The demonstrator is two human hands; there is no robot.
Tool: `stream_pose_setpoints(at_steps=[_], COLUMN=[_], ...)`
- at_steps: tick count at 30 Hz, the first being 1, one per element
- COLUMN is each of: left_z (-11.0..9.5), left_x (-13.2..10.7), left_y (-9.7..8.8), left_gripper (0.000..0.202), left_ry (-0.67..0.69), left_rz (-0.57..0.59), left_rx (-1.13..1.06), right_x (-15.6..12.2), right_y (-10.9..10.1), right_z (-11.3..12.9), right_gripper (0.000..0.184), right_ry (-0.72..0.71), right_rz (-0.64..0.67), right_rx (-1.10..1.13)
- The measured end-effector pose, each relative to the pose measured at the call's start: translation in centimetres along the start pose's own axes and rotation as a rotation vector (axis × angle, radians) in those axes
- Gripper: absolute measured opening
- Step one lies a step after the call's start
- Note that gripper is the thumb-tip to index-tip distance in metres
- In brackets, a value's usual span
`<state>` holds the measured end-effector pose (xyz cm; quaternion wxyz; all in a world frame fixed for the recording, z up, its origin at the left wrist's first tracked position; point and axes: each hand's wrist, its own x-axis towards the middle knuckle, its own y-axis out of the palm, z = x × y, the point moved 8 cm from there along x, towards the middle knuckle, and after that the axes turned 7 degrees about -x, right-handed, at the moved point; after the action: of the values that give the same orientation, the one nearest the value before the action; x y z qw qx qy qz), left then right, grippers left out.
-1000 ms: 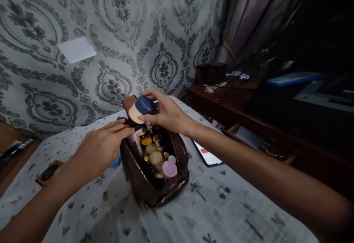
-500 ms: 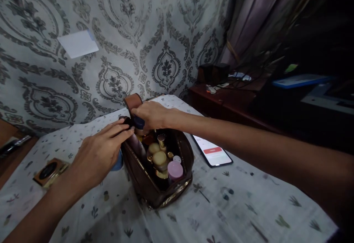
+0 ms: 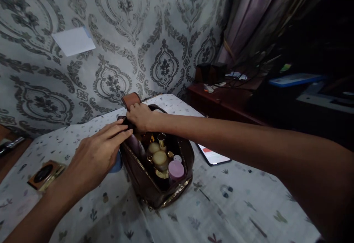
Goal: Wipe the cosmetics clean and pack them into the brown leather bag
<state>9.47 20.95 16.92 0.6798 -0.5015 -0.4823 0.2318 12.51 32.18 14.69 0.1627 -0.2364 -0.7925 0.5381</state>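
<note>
A brown zippered makeup bag (image 3: 138, 180) stands unzipped on the patterned cloth, packed with small cosmetics. Inside are a pink-lidded jar (image 3: 176, 170), a jar with a cream-coloured lid (image 3: 160, 160), a gold-capped bottle (image 3: 162, 141) and a pale pink tube (image 3: 136, 143) along the left wall. My left hand (image 3: 96, 154) grips the bag's left rim near the far end, fingers over the edge. My right hand (image 3: 140, 117) reaches down into the far end beside the brown strap loop (image 3: 131, 100). Its fingers are bent, and whatever they hold is hidden.
A phone (image 3: 214, 156) with a lit screen lies right of the bag, partly under my right forearm. On the left is a gold and black compact-like case (image 3: 45, 174). A blue item (image 3: 117, 163) sits beside the bag. A red-brown table (image 3: 221, 101) with cables stands behind.
My right hand has moved lower into the bag's far end, and the dark blue item it held is now out of sight. The left hand stays on the rim.
</note>
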Motion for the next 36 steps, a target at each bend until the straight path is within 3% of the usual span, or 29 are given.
stream_pose_setpoints(at_steps=[8, 16, 27, 36], left_z=[0.0, -0.3, 0.0, -0.3], left_x=[-0.3, -0.2, -0.2, 0.0], left_y=[-0.1, -0.1, -0.1, -0.2], left_gripper=[0.039, 0.038, 0.039, 0.040], left_ry=[-0.005, 0.025, 0.005, -0.014], left_rz=[-0.001, -0.031, -0.006, -0.003], left_rx=[-0.005, 0.004, -0.026, -0.040], right_x=[0.8, 1.5, 1.2, 0.8], right_y=[0.1, 1.0, 1.6, 1.8], right_z=[-0.7, 0.0, -0.5, -0.5], right_gripper=[0.037, 0.031, 0.041, 0.039], right_ry=[-0.037, -0.013, 0.013, -0.102], right_rz=[-0.013, -0.017, 0.068, 0.089], right_rx=[0.117, 0.014, 0.259, 0.102])
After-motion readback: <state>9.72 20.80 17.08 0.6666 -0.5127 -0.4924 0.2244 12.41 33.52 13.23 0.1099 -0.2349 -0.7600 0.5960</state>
